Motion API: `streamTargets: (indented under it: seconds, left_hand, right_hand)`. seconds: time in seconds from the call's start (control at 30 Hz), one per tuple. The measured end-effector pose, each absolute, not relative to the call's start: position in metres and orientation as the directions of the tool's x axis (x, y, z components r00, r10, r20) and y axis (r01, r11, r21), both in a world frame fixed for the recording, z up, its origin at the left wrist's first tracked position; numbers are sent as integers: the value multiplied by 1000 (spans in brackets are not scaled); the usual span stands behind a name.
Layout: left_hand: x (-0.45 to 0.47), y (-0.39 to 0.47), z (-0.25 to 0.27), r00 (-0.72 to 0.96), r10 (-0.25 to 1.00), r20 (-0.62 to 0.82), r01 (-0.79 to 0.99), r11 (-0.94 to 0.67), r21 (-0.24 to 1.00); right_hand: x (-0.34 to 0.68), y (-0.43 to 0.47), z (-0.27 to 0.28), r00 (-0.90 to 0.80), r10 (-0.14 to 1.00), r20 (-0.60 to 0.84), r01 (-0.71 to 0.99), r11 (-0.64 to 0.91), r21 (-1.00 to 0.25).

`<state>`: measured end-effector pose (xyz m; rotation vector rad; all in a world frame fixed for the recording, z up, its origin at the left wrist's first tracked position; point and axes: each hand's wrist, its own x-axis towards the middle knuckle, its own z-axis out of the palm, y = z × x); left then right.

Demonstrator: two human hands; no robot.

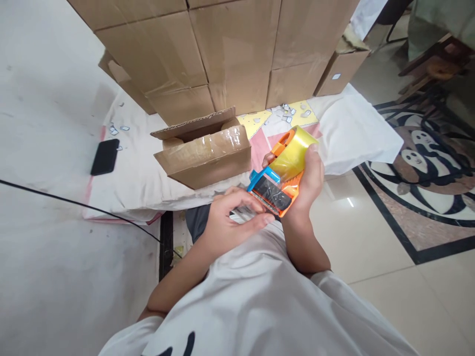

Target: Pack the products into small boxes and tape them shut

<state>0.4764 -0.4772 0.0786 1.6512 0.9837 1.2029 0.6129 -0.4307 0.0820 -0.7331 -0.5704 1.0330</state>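
Observation:
My right hand (311, 175) is wrapped around an orange and blue tape dispenser (287, 192), held tilted in front of my body. A thick yellowish roll of clear packing tape (297, 153) sits on it, and a black roller pad lies behind its toothed edge. At that edge my left hand (232, 212) has thumb and fingers closing on the clear loose end of the tape; part of the strip shows between them. Just beyond my hands stands a small cardboard box (211, 168) with its top flaps raised and shiny tape along one flap. Its contents are mostly hidden.
Stacked cardboard boxes (237, 49) rise behind the table's white cloth (137, 183). A black phone-like slab (105, 156) lies at left by the wall. A thin black cable (89, 207) crosses the left side. Another box (341, 66) stands at the right end.

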Motion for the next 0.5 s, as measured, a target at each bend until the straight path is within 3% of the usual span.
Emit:
streamTargets:
  seconds: [0.23,0.5]
  left_hand:
    - [481,-485,89,237,969,70,19,-77,997]
    - [468,-485,86,331,942,46,-33,-37,999]
  right_hand:
    - [612,-432,82,405,910,84,-540,312,-781]
    - [610,-435,88,332,943,26,-647,248,-722]
